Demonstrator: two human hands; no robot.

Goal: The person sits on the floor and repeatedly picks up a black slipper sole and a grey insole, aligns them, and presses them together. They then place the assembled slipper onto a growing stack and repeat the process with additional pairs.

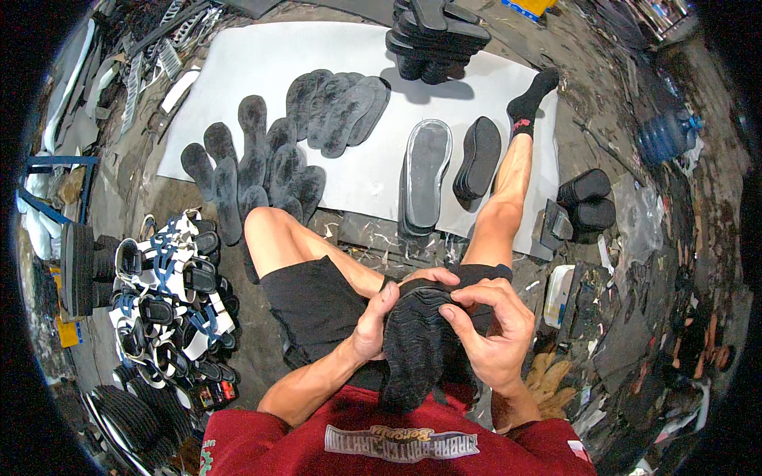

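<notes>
A stack of black shoe soles [413,349] with wavy, layered edges is held over my lap. My left hand [375,324] wraps round its left side and far end, thumb pointing up along the edge. At the far right edge of the stack, my right hand [500,329] pinches with thumb and forefinger; whether a single layer is between the fingertips is too small to tell. Beyond my lap, a grey sole outlined in white [429,170] lies on top of other soles on a white sheet [357,178]. A smaller stack of black soles [479,157] stands beside it.
Grey dusty soles [252,135] overlap at the sheet's left; a tall black sole pile [435,40] stands at its far edge. Left of me are heaped white-and-black sandals [171,293]. More black soles [589,198] and a blue water bottle [668,135] are at right, among scraps.
</notes>
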